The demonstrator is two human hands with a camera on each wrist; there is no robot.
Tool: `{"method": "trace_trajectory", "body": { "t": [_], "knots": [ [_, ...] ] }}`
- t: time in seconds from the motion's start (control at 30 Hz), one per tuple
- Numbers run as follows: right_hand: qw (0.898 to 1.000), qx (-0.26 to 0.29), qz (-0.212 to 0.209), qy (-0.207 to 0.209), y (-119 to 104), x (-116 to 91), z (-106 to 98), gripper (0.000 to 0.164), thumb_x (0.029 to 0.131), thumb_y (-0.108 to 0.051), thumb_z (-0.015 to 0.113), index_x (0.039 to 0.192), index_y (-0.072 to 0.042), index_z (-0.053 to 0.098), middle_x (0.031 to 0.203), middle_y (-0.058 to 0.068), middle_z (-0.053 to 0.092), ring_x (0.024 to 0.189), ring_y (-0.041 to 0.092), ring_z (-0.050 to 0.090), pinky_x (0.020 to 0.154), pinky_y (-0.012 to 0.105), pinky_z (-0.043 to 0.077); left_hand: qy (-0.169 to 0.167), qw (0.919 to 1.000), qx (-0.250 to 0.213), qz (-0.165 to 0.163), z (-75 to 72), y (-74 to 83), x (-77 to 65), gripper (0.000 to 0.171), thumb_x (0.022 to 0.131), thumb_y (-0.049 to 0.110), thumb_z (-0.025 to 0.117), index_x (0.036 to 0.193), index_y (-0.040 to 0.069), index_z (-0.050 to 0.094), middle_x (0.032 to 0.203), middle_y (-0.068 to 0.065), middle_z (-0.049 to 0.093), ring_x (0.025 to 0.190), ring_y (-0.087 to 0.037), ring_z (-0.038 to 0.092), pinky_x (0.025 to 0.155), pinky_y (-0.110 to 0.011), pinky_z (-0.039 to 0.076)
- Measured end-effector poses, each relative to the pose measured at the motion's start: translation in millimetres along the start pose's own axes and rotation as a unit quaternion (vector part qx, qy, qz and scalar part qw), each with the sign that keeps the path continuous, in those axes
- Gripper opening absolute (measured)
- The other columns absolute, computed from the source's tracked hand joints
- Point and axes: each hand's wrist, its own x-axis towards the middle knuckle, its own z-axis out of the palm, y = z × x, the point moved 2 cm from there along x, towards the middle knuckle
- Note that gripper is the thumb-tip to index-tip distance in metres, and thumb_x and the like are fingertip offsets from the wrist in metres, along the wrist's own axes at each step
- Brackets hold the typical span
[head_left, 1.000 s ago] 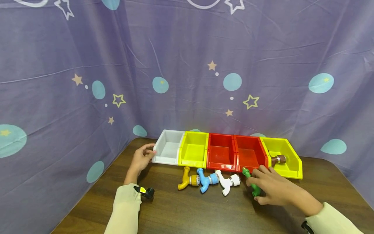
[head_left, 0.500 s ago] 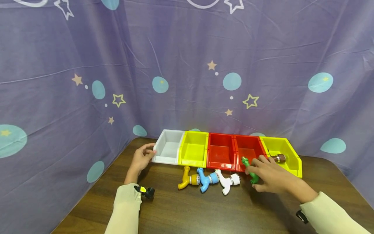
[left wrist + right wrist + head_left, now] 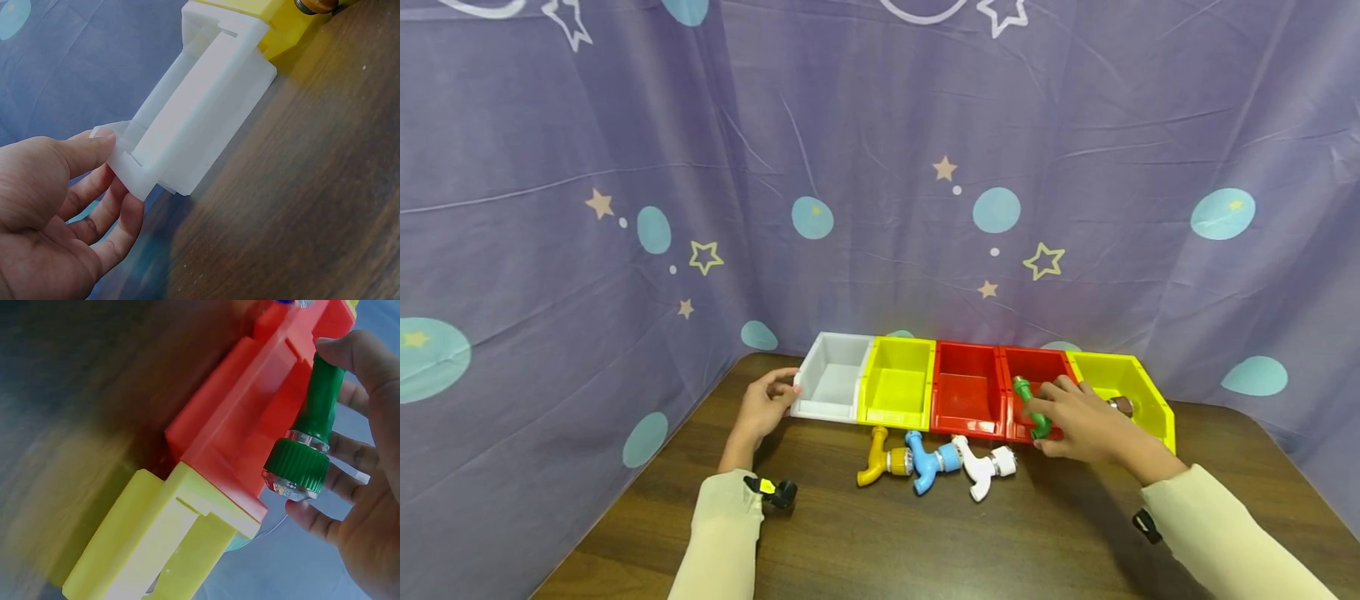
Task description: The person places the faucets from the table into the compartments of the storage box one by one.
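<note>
My right hand [image 3: 1078, 423] grips a green tap [image 3: 1028, 404] above the front of the right-hand red bin [image 3: 1052, 371]. In the right wrist view the tap's ribbed green knob [image 3: 297, 465] points toward the camera, with thumb and fingers on either side of the body. At the left end of the row, my left hand [image 3: 765, 404] pinches the side edge of a white bin [image 3: 206, 94], thumb on the rim and fingers beneath. A yellow tap [image 3: 877, 458], a blue tap [image 3: 928, 462] and a white tap [image 3: 981, 468] lie in front of the bins.
Between the white and red bins stand a yellow bin [image 3: 897, 383] and another red bin [image 3: 967, 387]. The far-right yellow bin [image 3: 1161, 417] contains a brown tap [image 3: 1122, 406], partly hidden by my hand. A patterned purple curtain [image 3: 880, 167] hangs behind the wooden table [image 3: 895, 542].
My right hand has lifted the green tap off the table and carried it up and forward over the red bin. My left hand stays on the white bin.
</note>
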Motion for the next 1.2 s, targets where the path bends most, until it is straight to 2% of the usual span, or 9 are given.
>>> {"method": "trace_trajectory", "body": {
  "t": [0.37, 0.47, 0.63, 0.77, 1.03, 1.2],
  "knots": [
    [0.997, 0.030, 0.051, -0.056, 22.1, 27.3, 5.2, 0.043, 0.084, -0.034, 0.085, 0.120, -0.013, 0.074, 0.108, 0.005, 0.065, 0.096, 0.026, 0.050, 0.081, 0.048, 0.049, -0.002, 1.0000, -0.002, -0.002, -1.2, 2.0, -0.8, 0.043, 0.099, 0.012, 0.070, 0.140, 0.005, 0.060, 0.108, -0.022, 0.068, 0.090, -0.017, 0.061, 0.073, -0.027, 0.058],
    [0.995, 0.037, 0.061, -0.071, 25.8, 32.2, 7.9, 0.044, 0.084, -0.034, 0.085, 0.121, -0.013, 0.074, 0.112, 0.006, 0.066, 0.096, 0.025, 0.051, 0.082, 0.047, 0.050, -0.002, 1.0000, -0.005, 0.000, -1.2, 1.5, -0.2, 0.042, 0.099, 0.011, 0.070, 0.140, 0.005, 0.060, 0.108, -0.023, 0.068, 0.090, -0.017, 0.061, 0.073, -0.027, 0.058],
    [0.994, 0.038, 0.061, -0.080, 30.6, 38.5, 14.3, 0.043, 0.084, -0.034, 0.086, 0.119, -0.012, 0.074, 0.108, 0.006, 0.066, 0.093, 0.025, 0.051, 0.079, 0.044, 0.050, -0.002, 1.0000, -0.008, -0.003, -0.3, -0.9, 1.0, 0.041, 0.099, 0.010, 0.070, 0.138, 0.005, 0.061, 0.106, -0.022, 0.068, 0.088, -0.016, 0.061, 0.072, -0.026, 0.058],
    [0.993, 0.030, 0.067, -0.089, 35.7, 43.3, 20.6, 0.040, 0.084, -0.032, 0.086, 0.117, -0.014, 0.073, 0.103, 0.005, 0.064, 0.095, 0.028, 0.052, 0.081, 0.047, 0.051, -0.001, 1.0000, -0.004, -0.002, -0.2, -1.6, 2.3, 0.040, 0.099, 0.009, 0.069, 0.137, 0.005, 0.062, 0.105, -0.022, 0.068, 0.088, -0.016, 0.061, 0.071, -0.025, 0.058],
    [0.991, 0.029, 0.079, -0.105, 39.1, 50.2, 30.2, 0.043, 0.083, -0.030, 0.086, 0.119, -0.011, 0.073, 0.106, 0.009, 0.066, 0.099, 0.032, 0.055, 0.084, 0.052, 0.054, 0.004, 1.0000, 0.005, -0.002, -0.3, 1.5, 2.0, 0.039, 0.098, 0.009, 0.070, 0.136, 0.007, 0.063, 0.105, -0.020, 0.068, 0.089, -0.018, 0.060, 0.072, -0.026, 0.058],
    [0.985, 0.036, 0.099, -0.136, 42.9, 51.4, 37.3, 0.046, 0.082, -0.028, 0.087, 0.122, -0.011, 0.073, 0.110, 0.010, 0.067, 0.100, 0.031, 0.055, 0.089, 0.052, 0.054, 0.006, 1.0000, 0.002, -0.008, 0.6, -0.1, 1.2, 0.039, 0.098, 0.008, 0.069, 0.136, 0.007, 0.063, 0.103, -0.017, 0.068, 0.089, -0.016, 0.060, 0.071, -0.025, 0.058]
  ]
}}
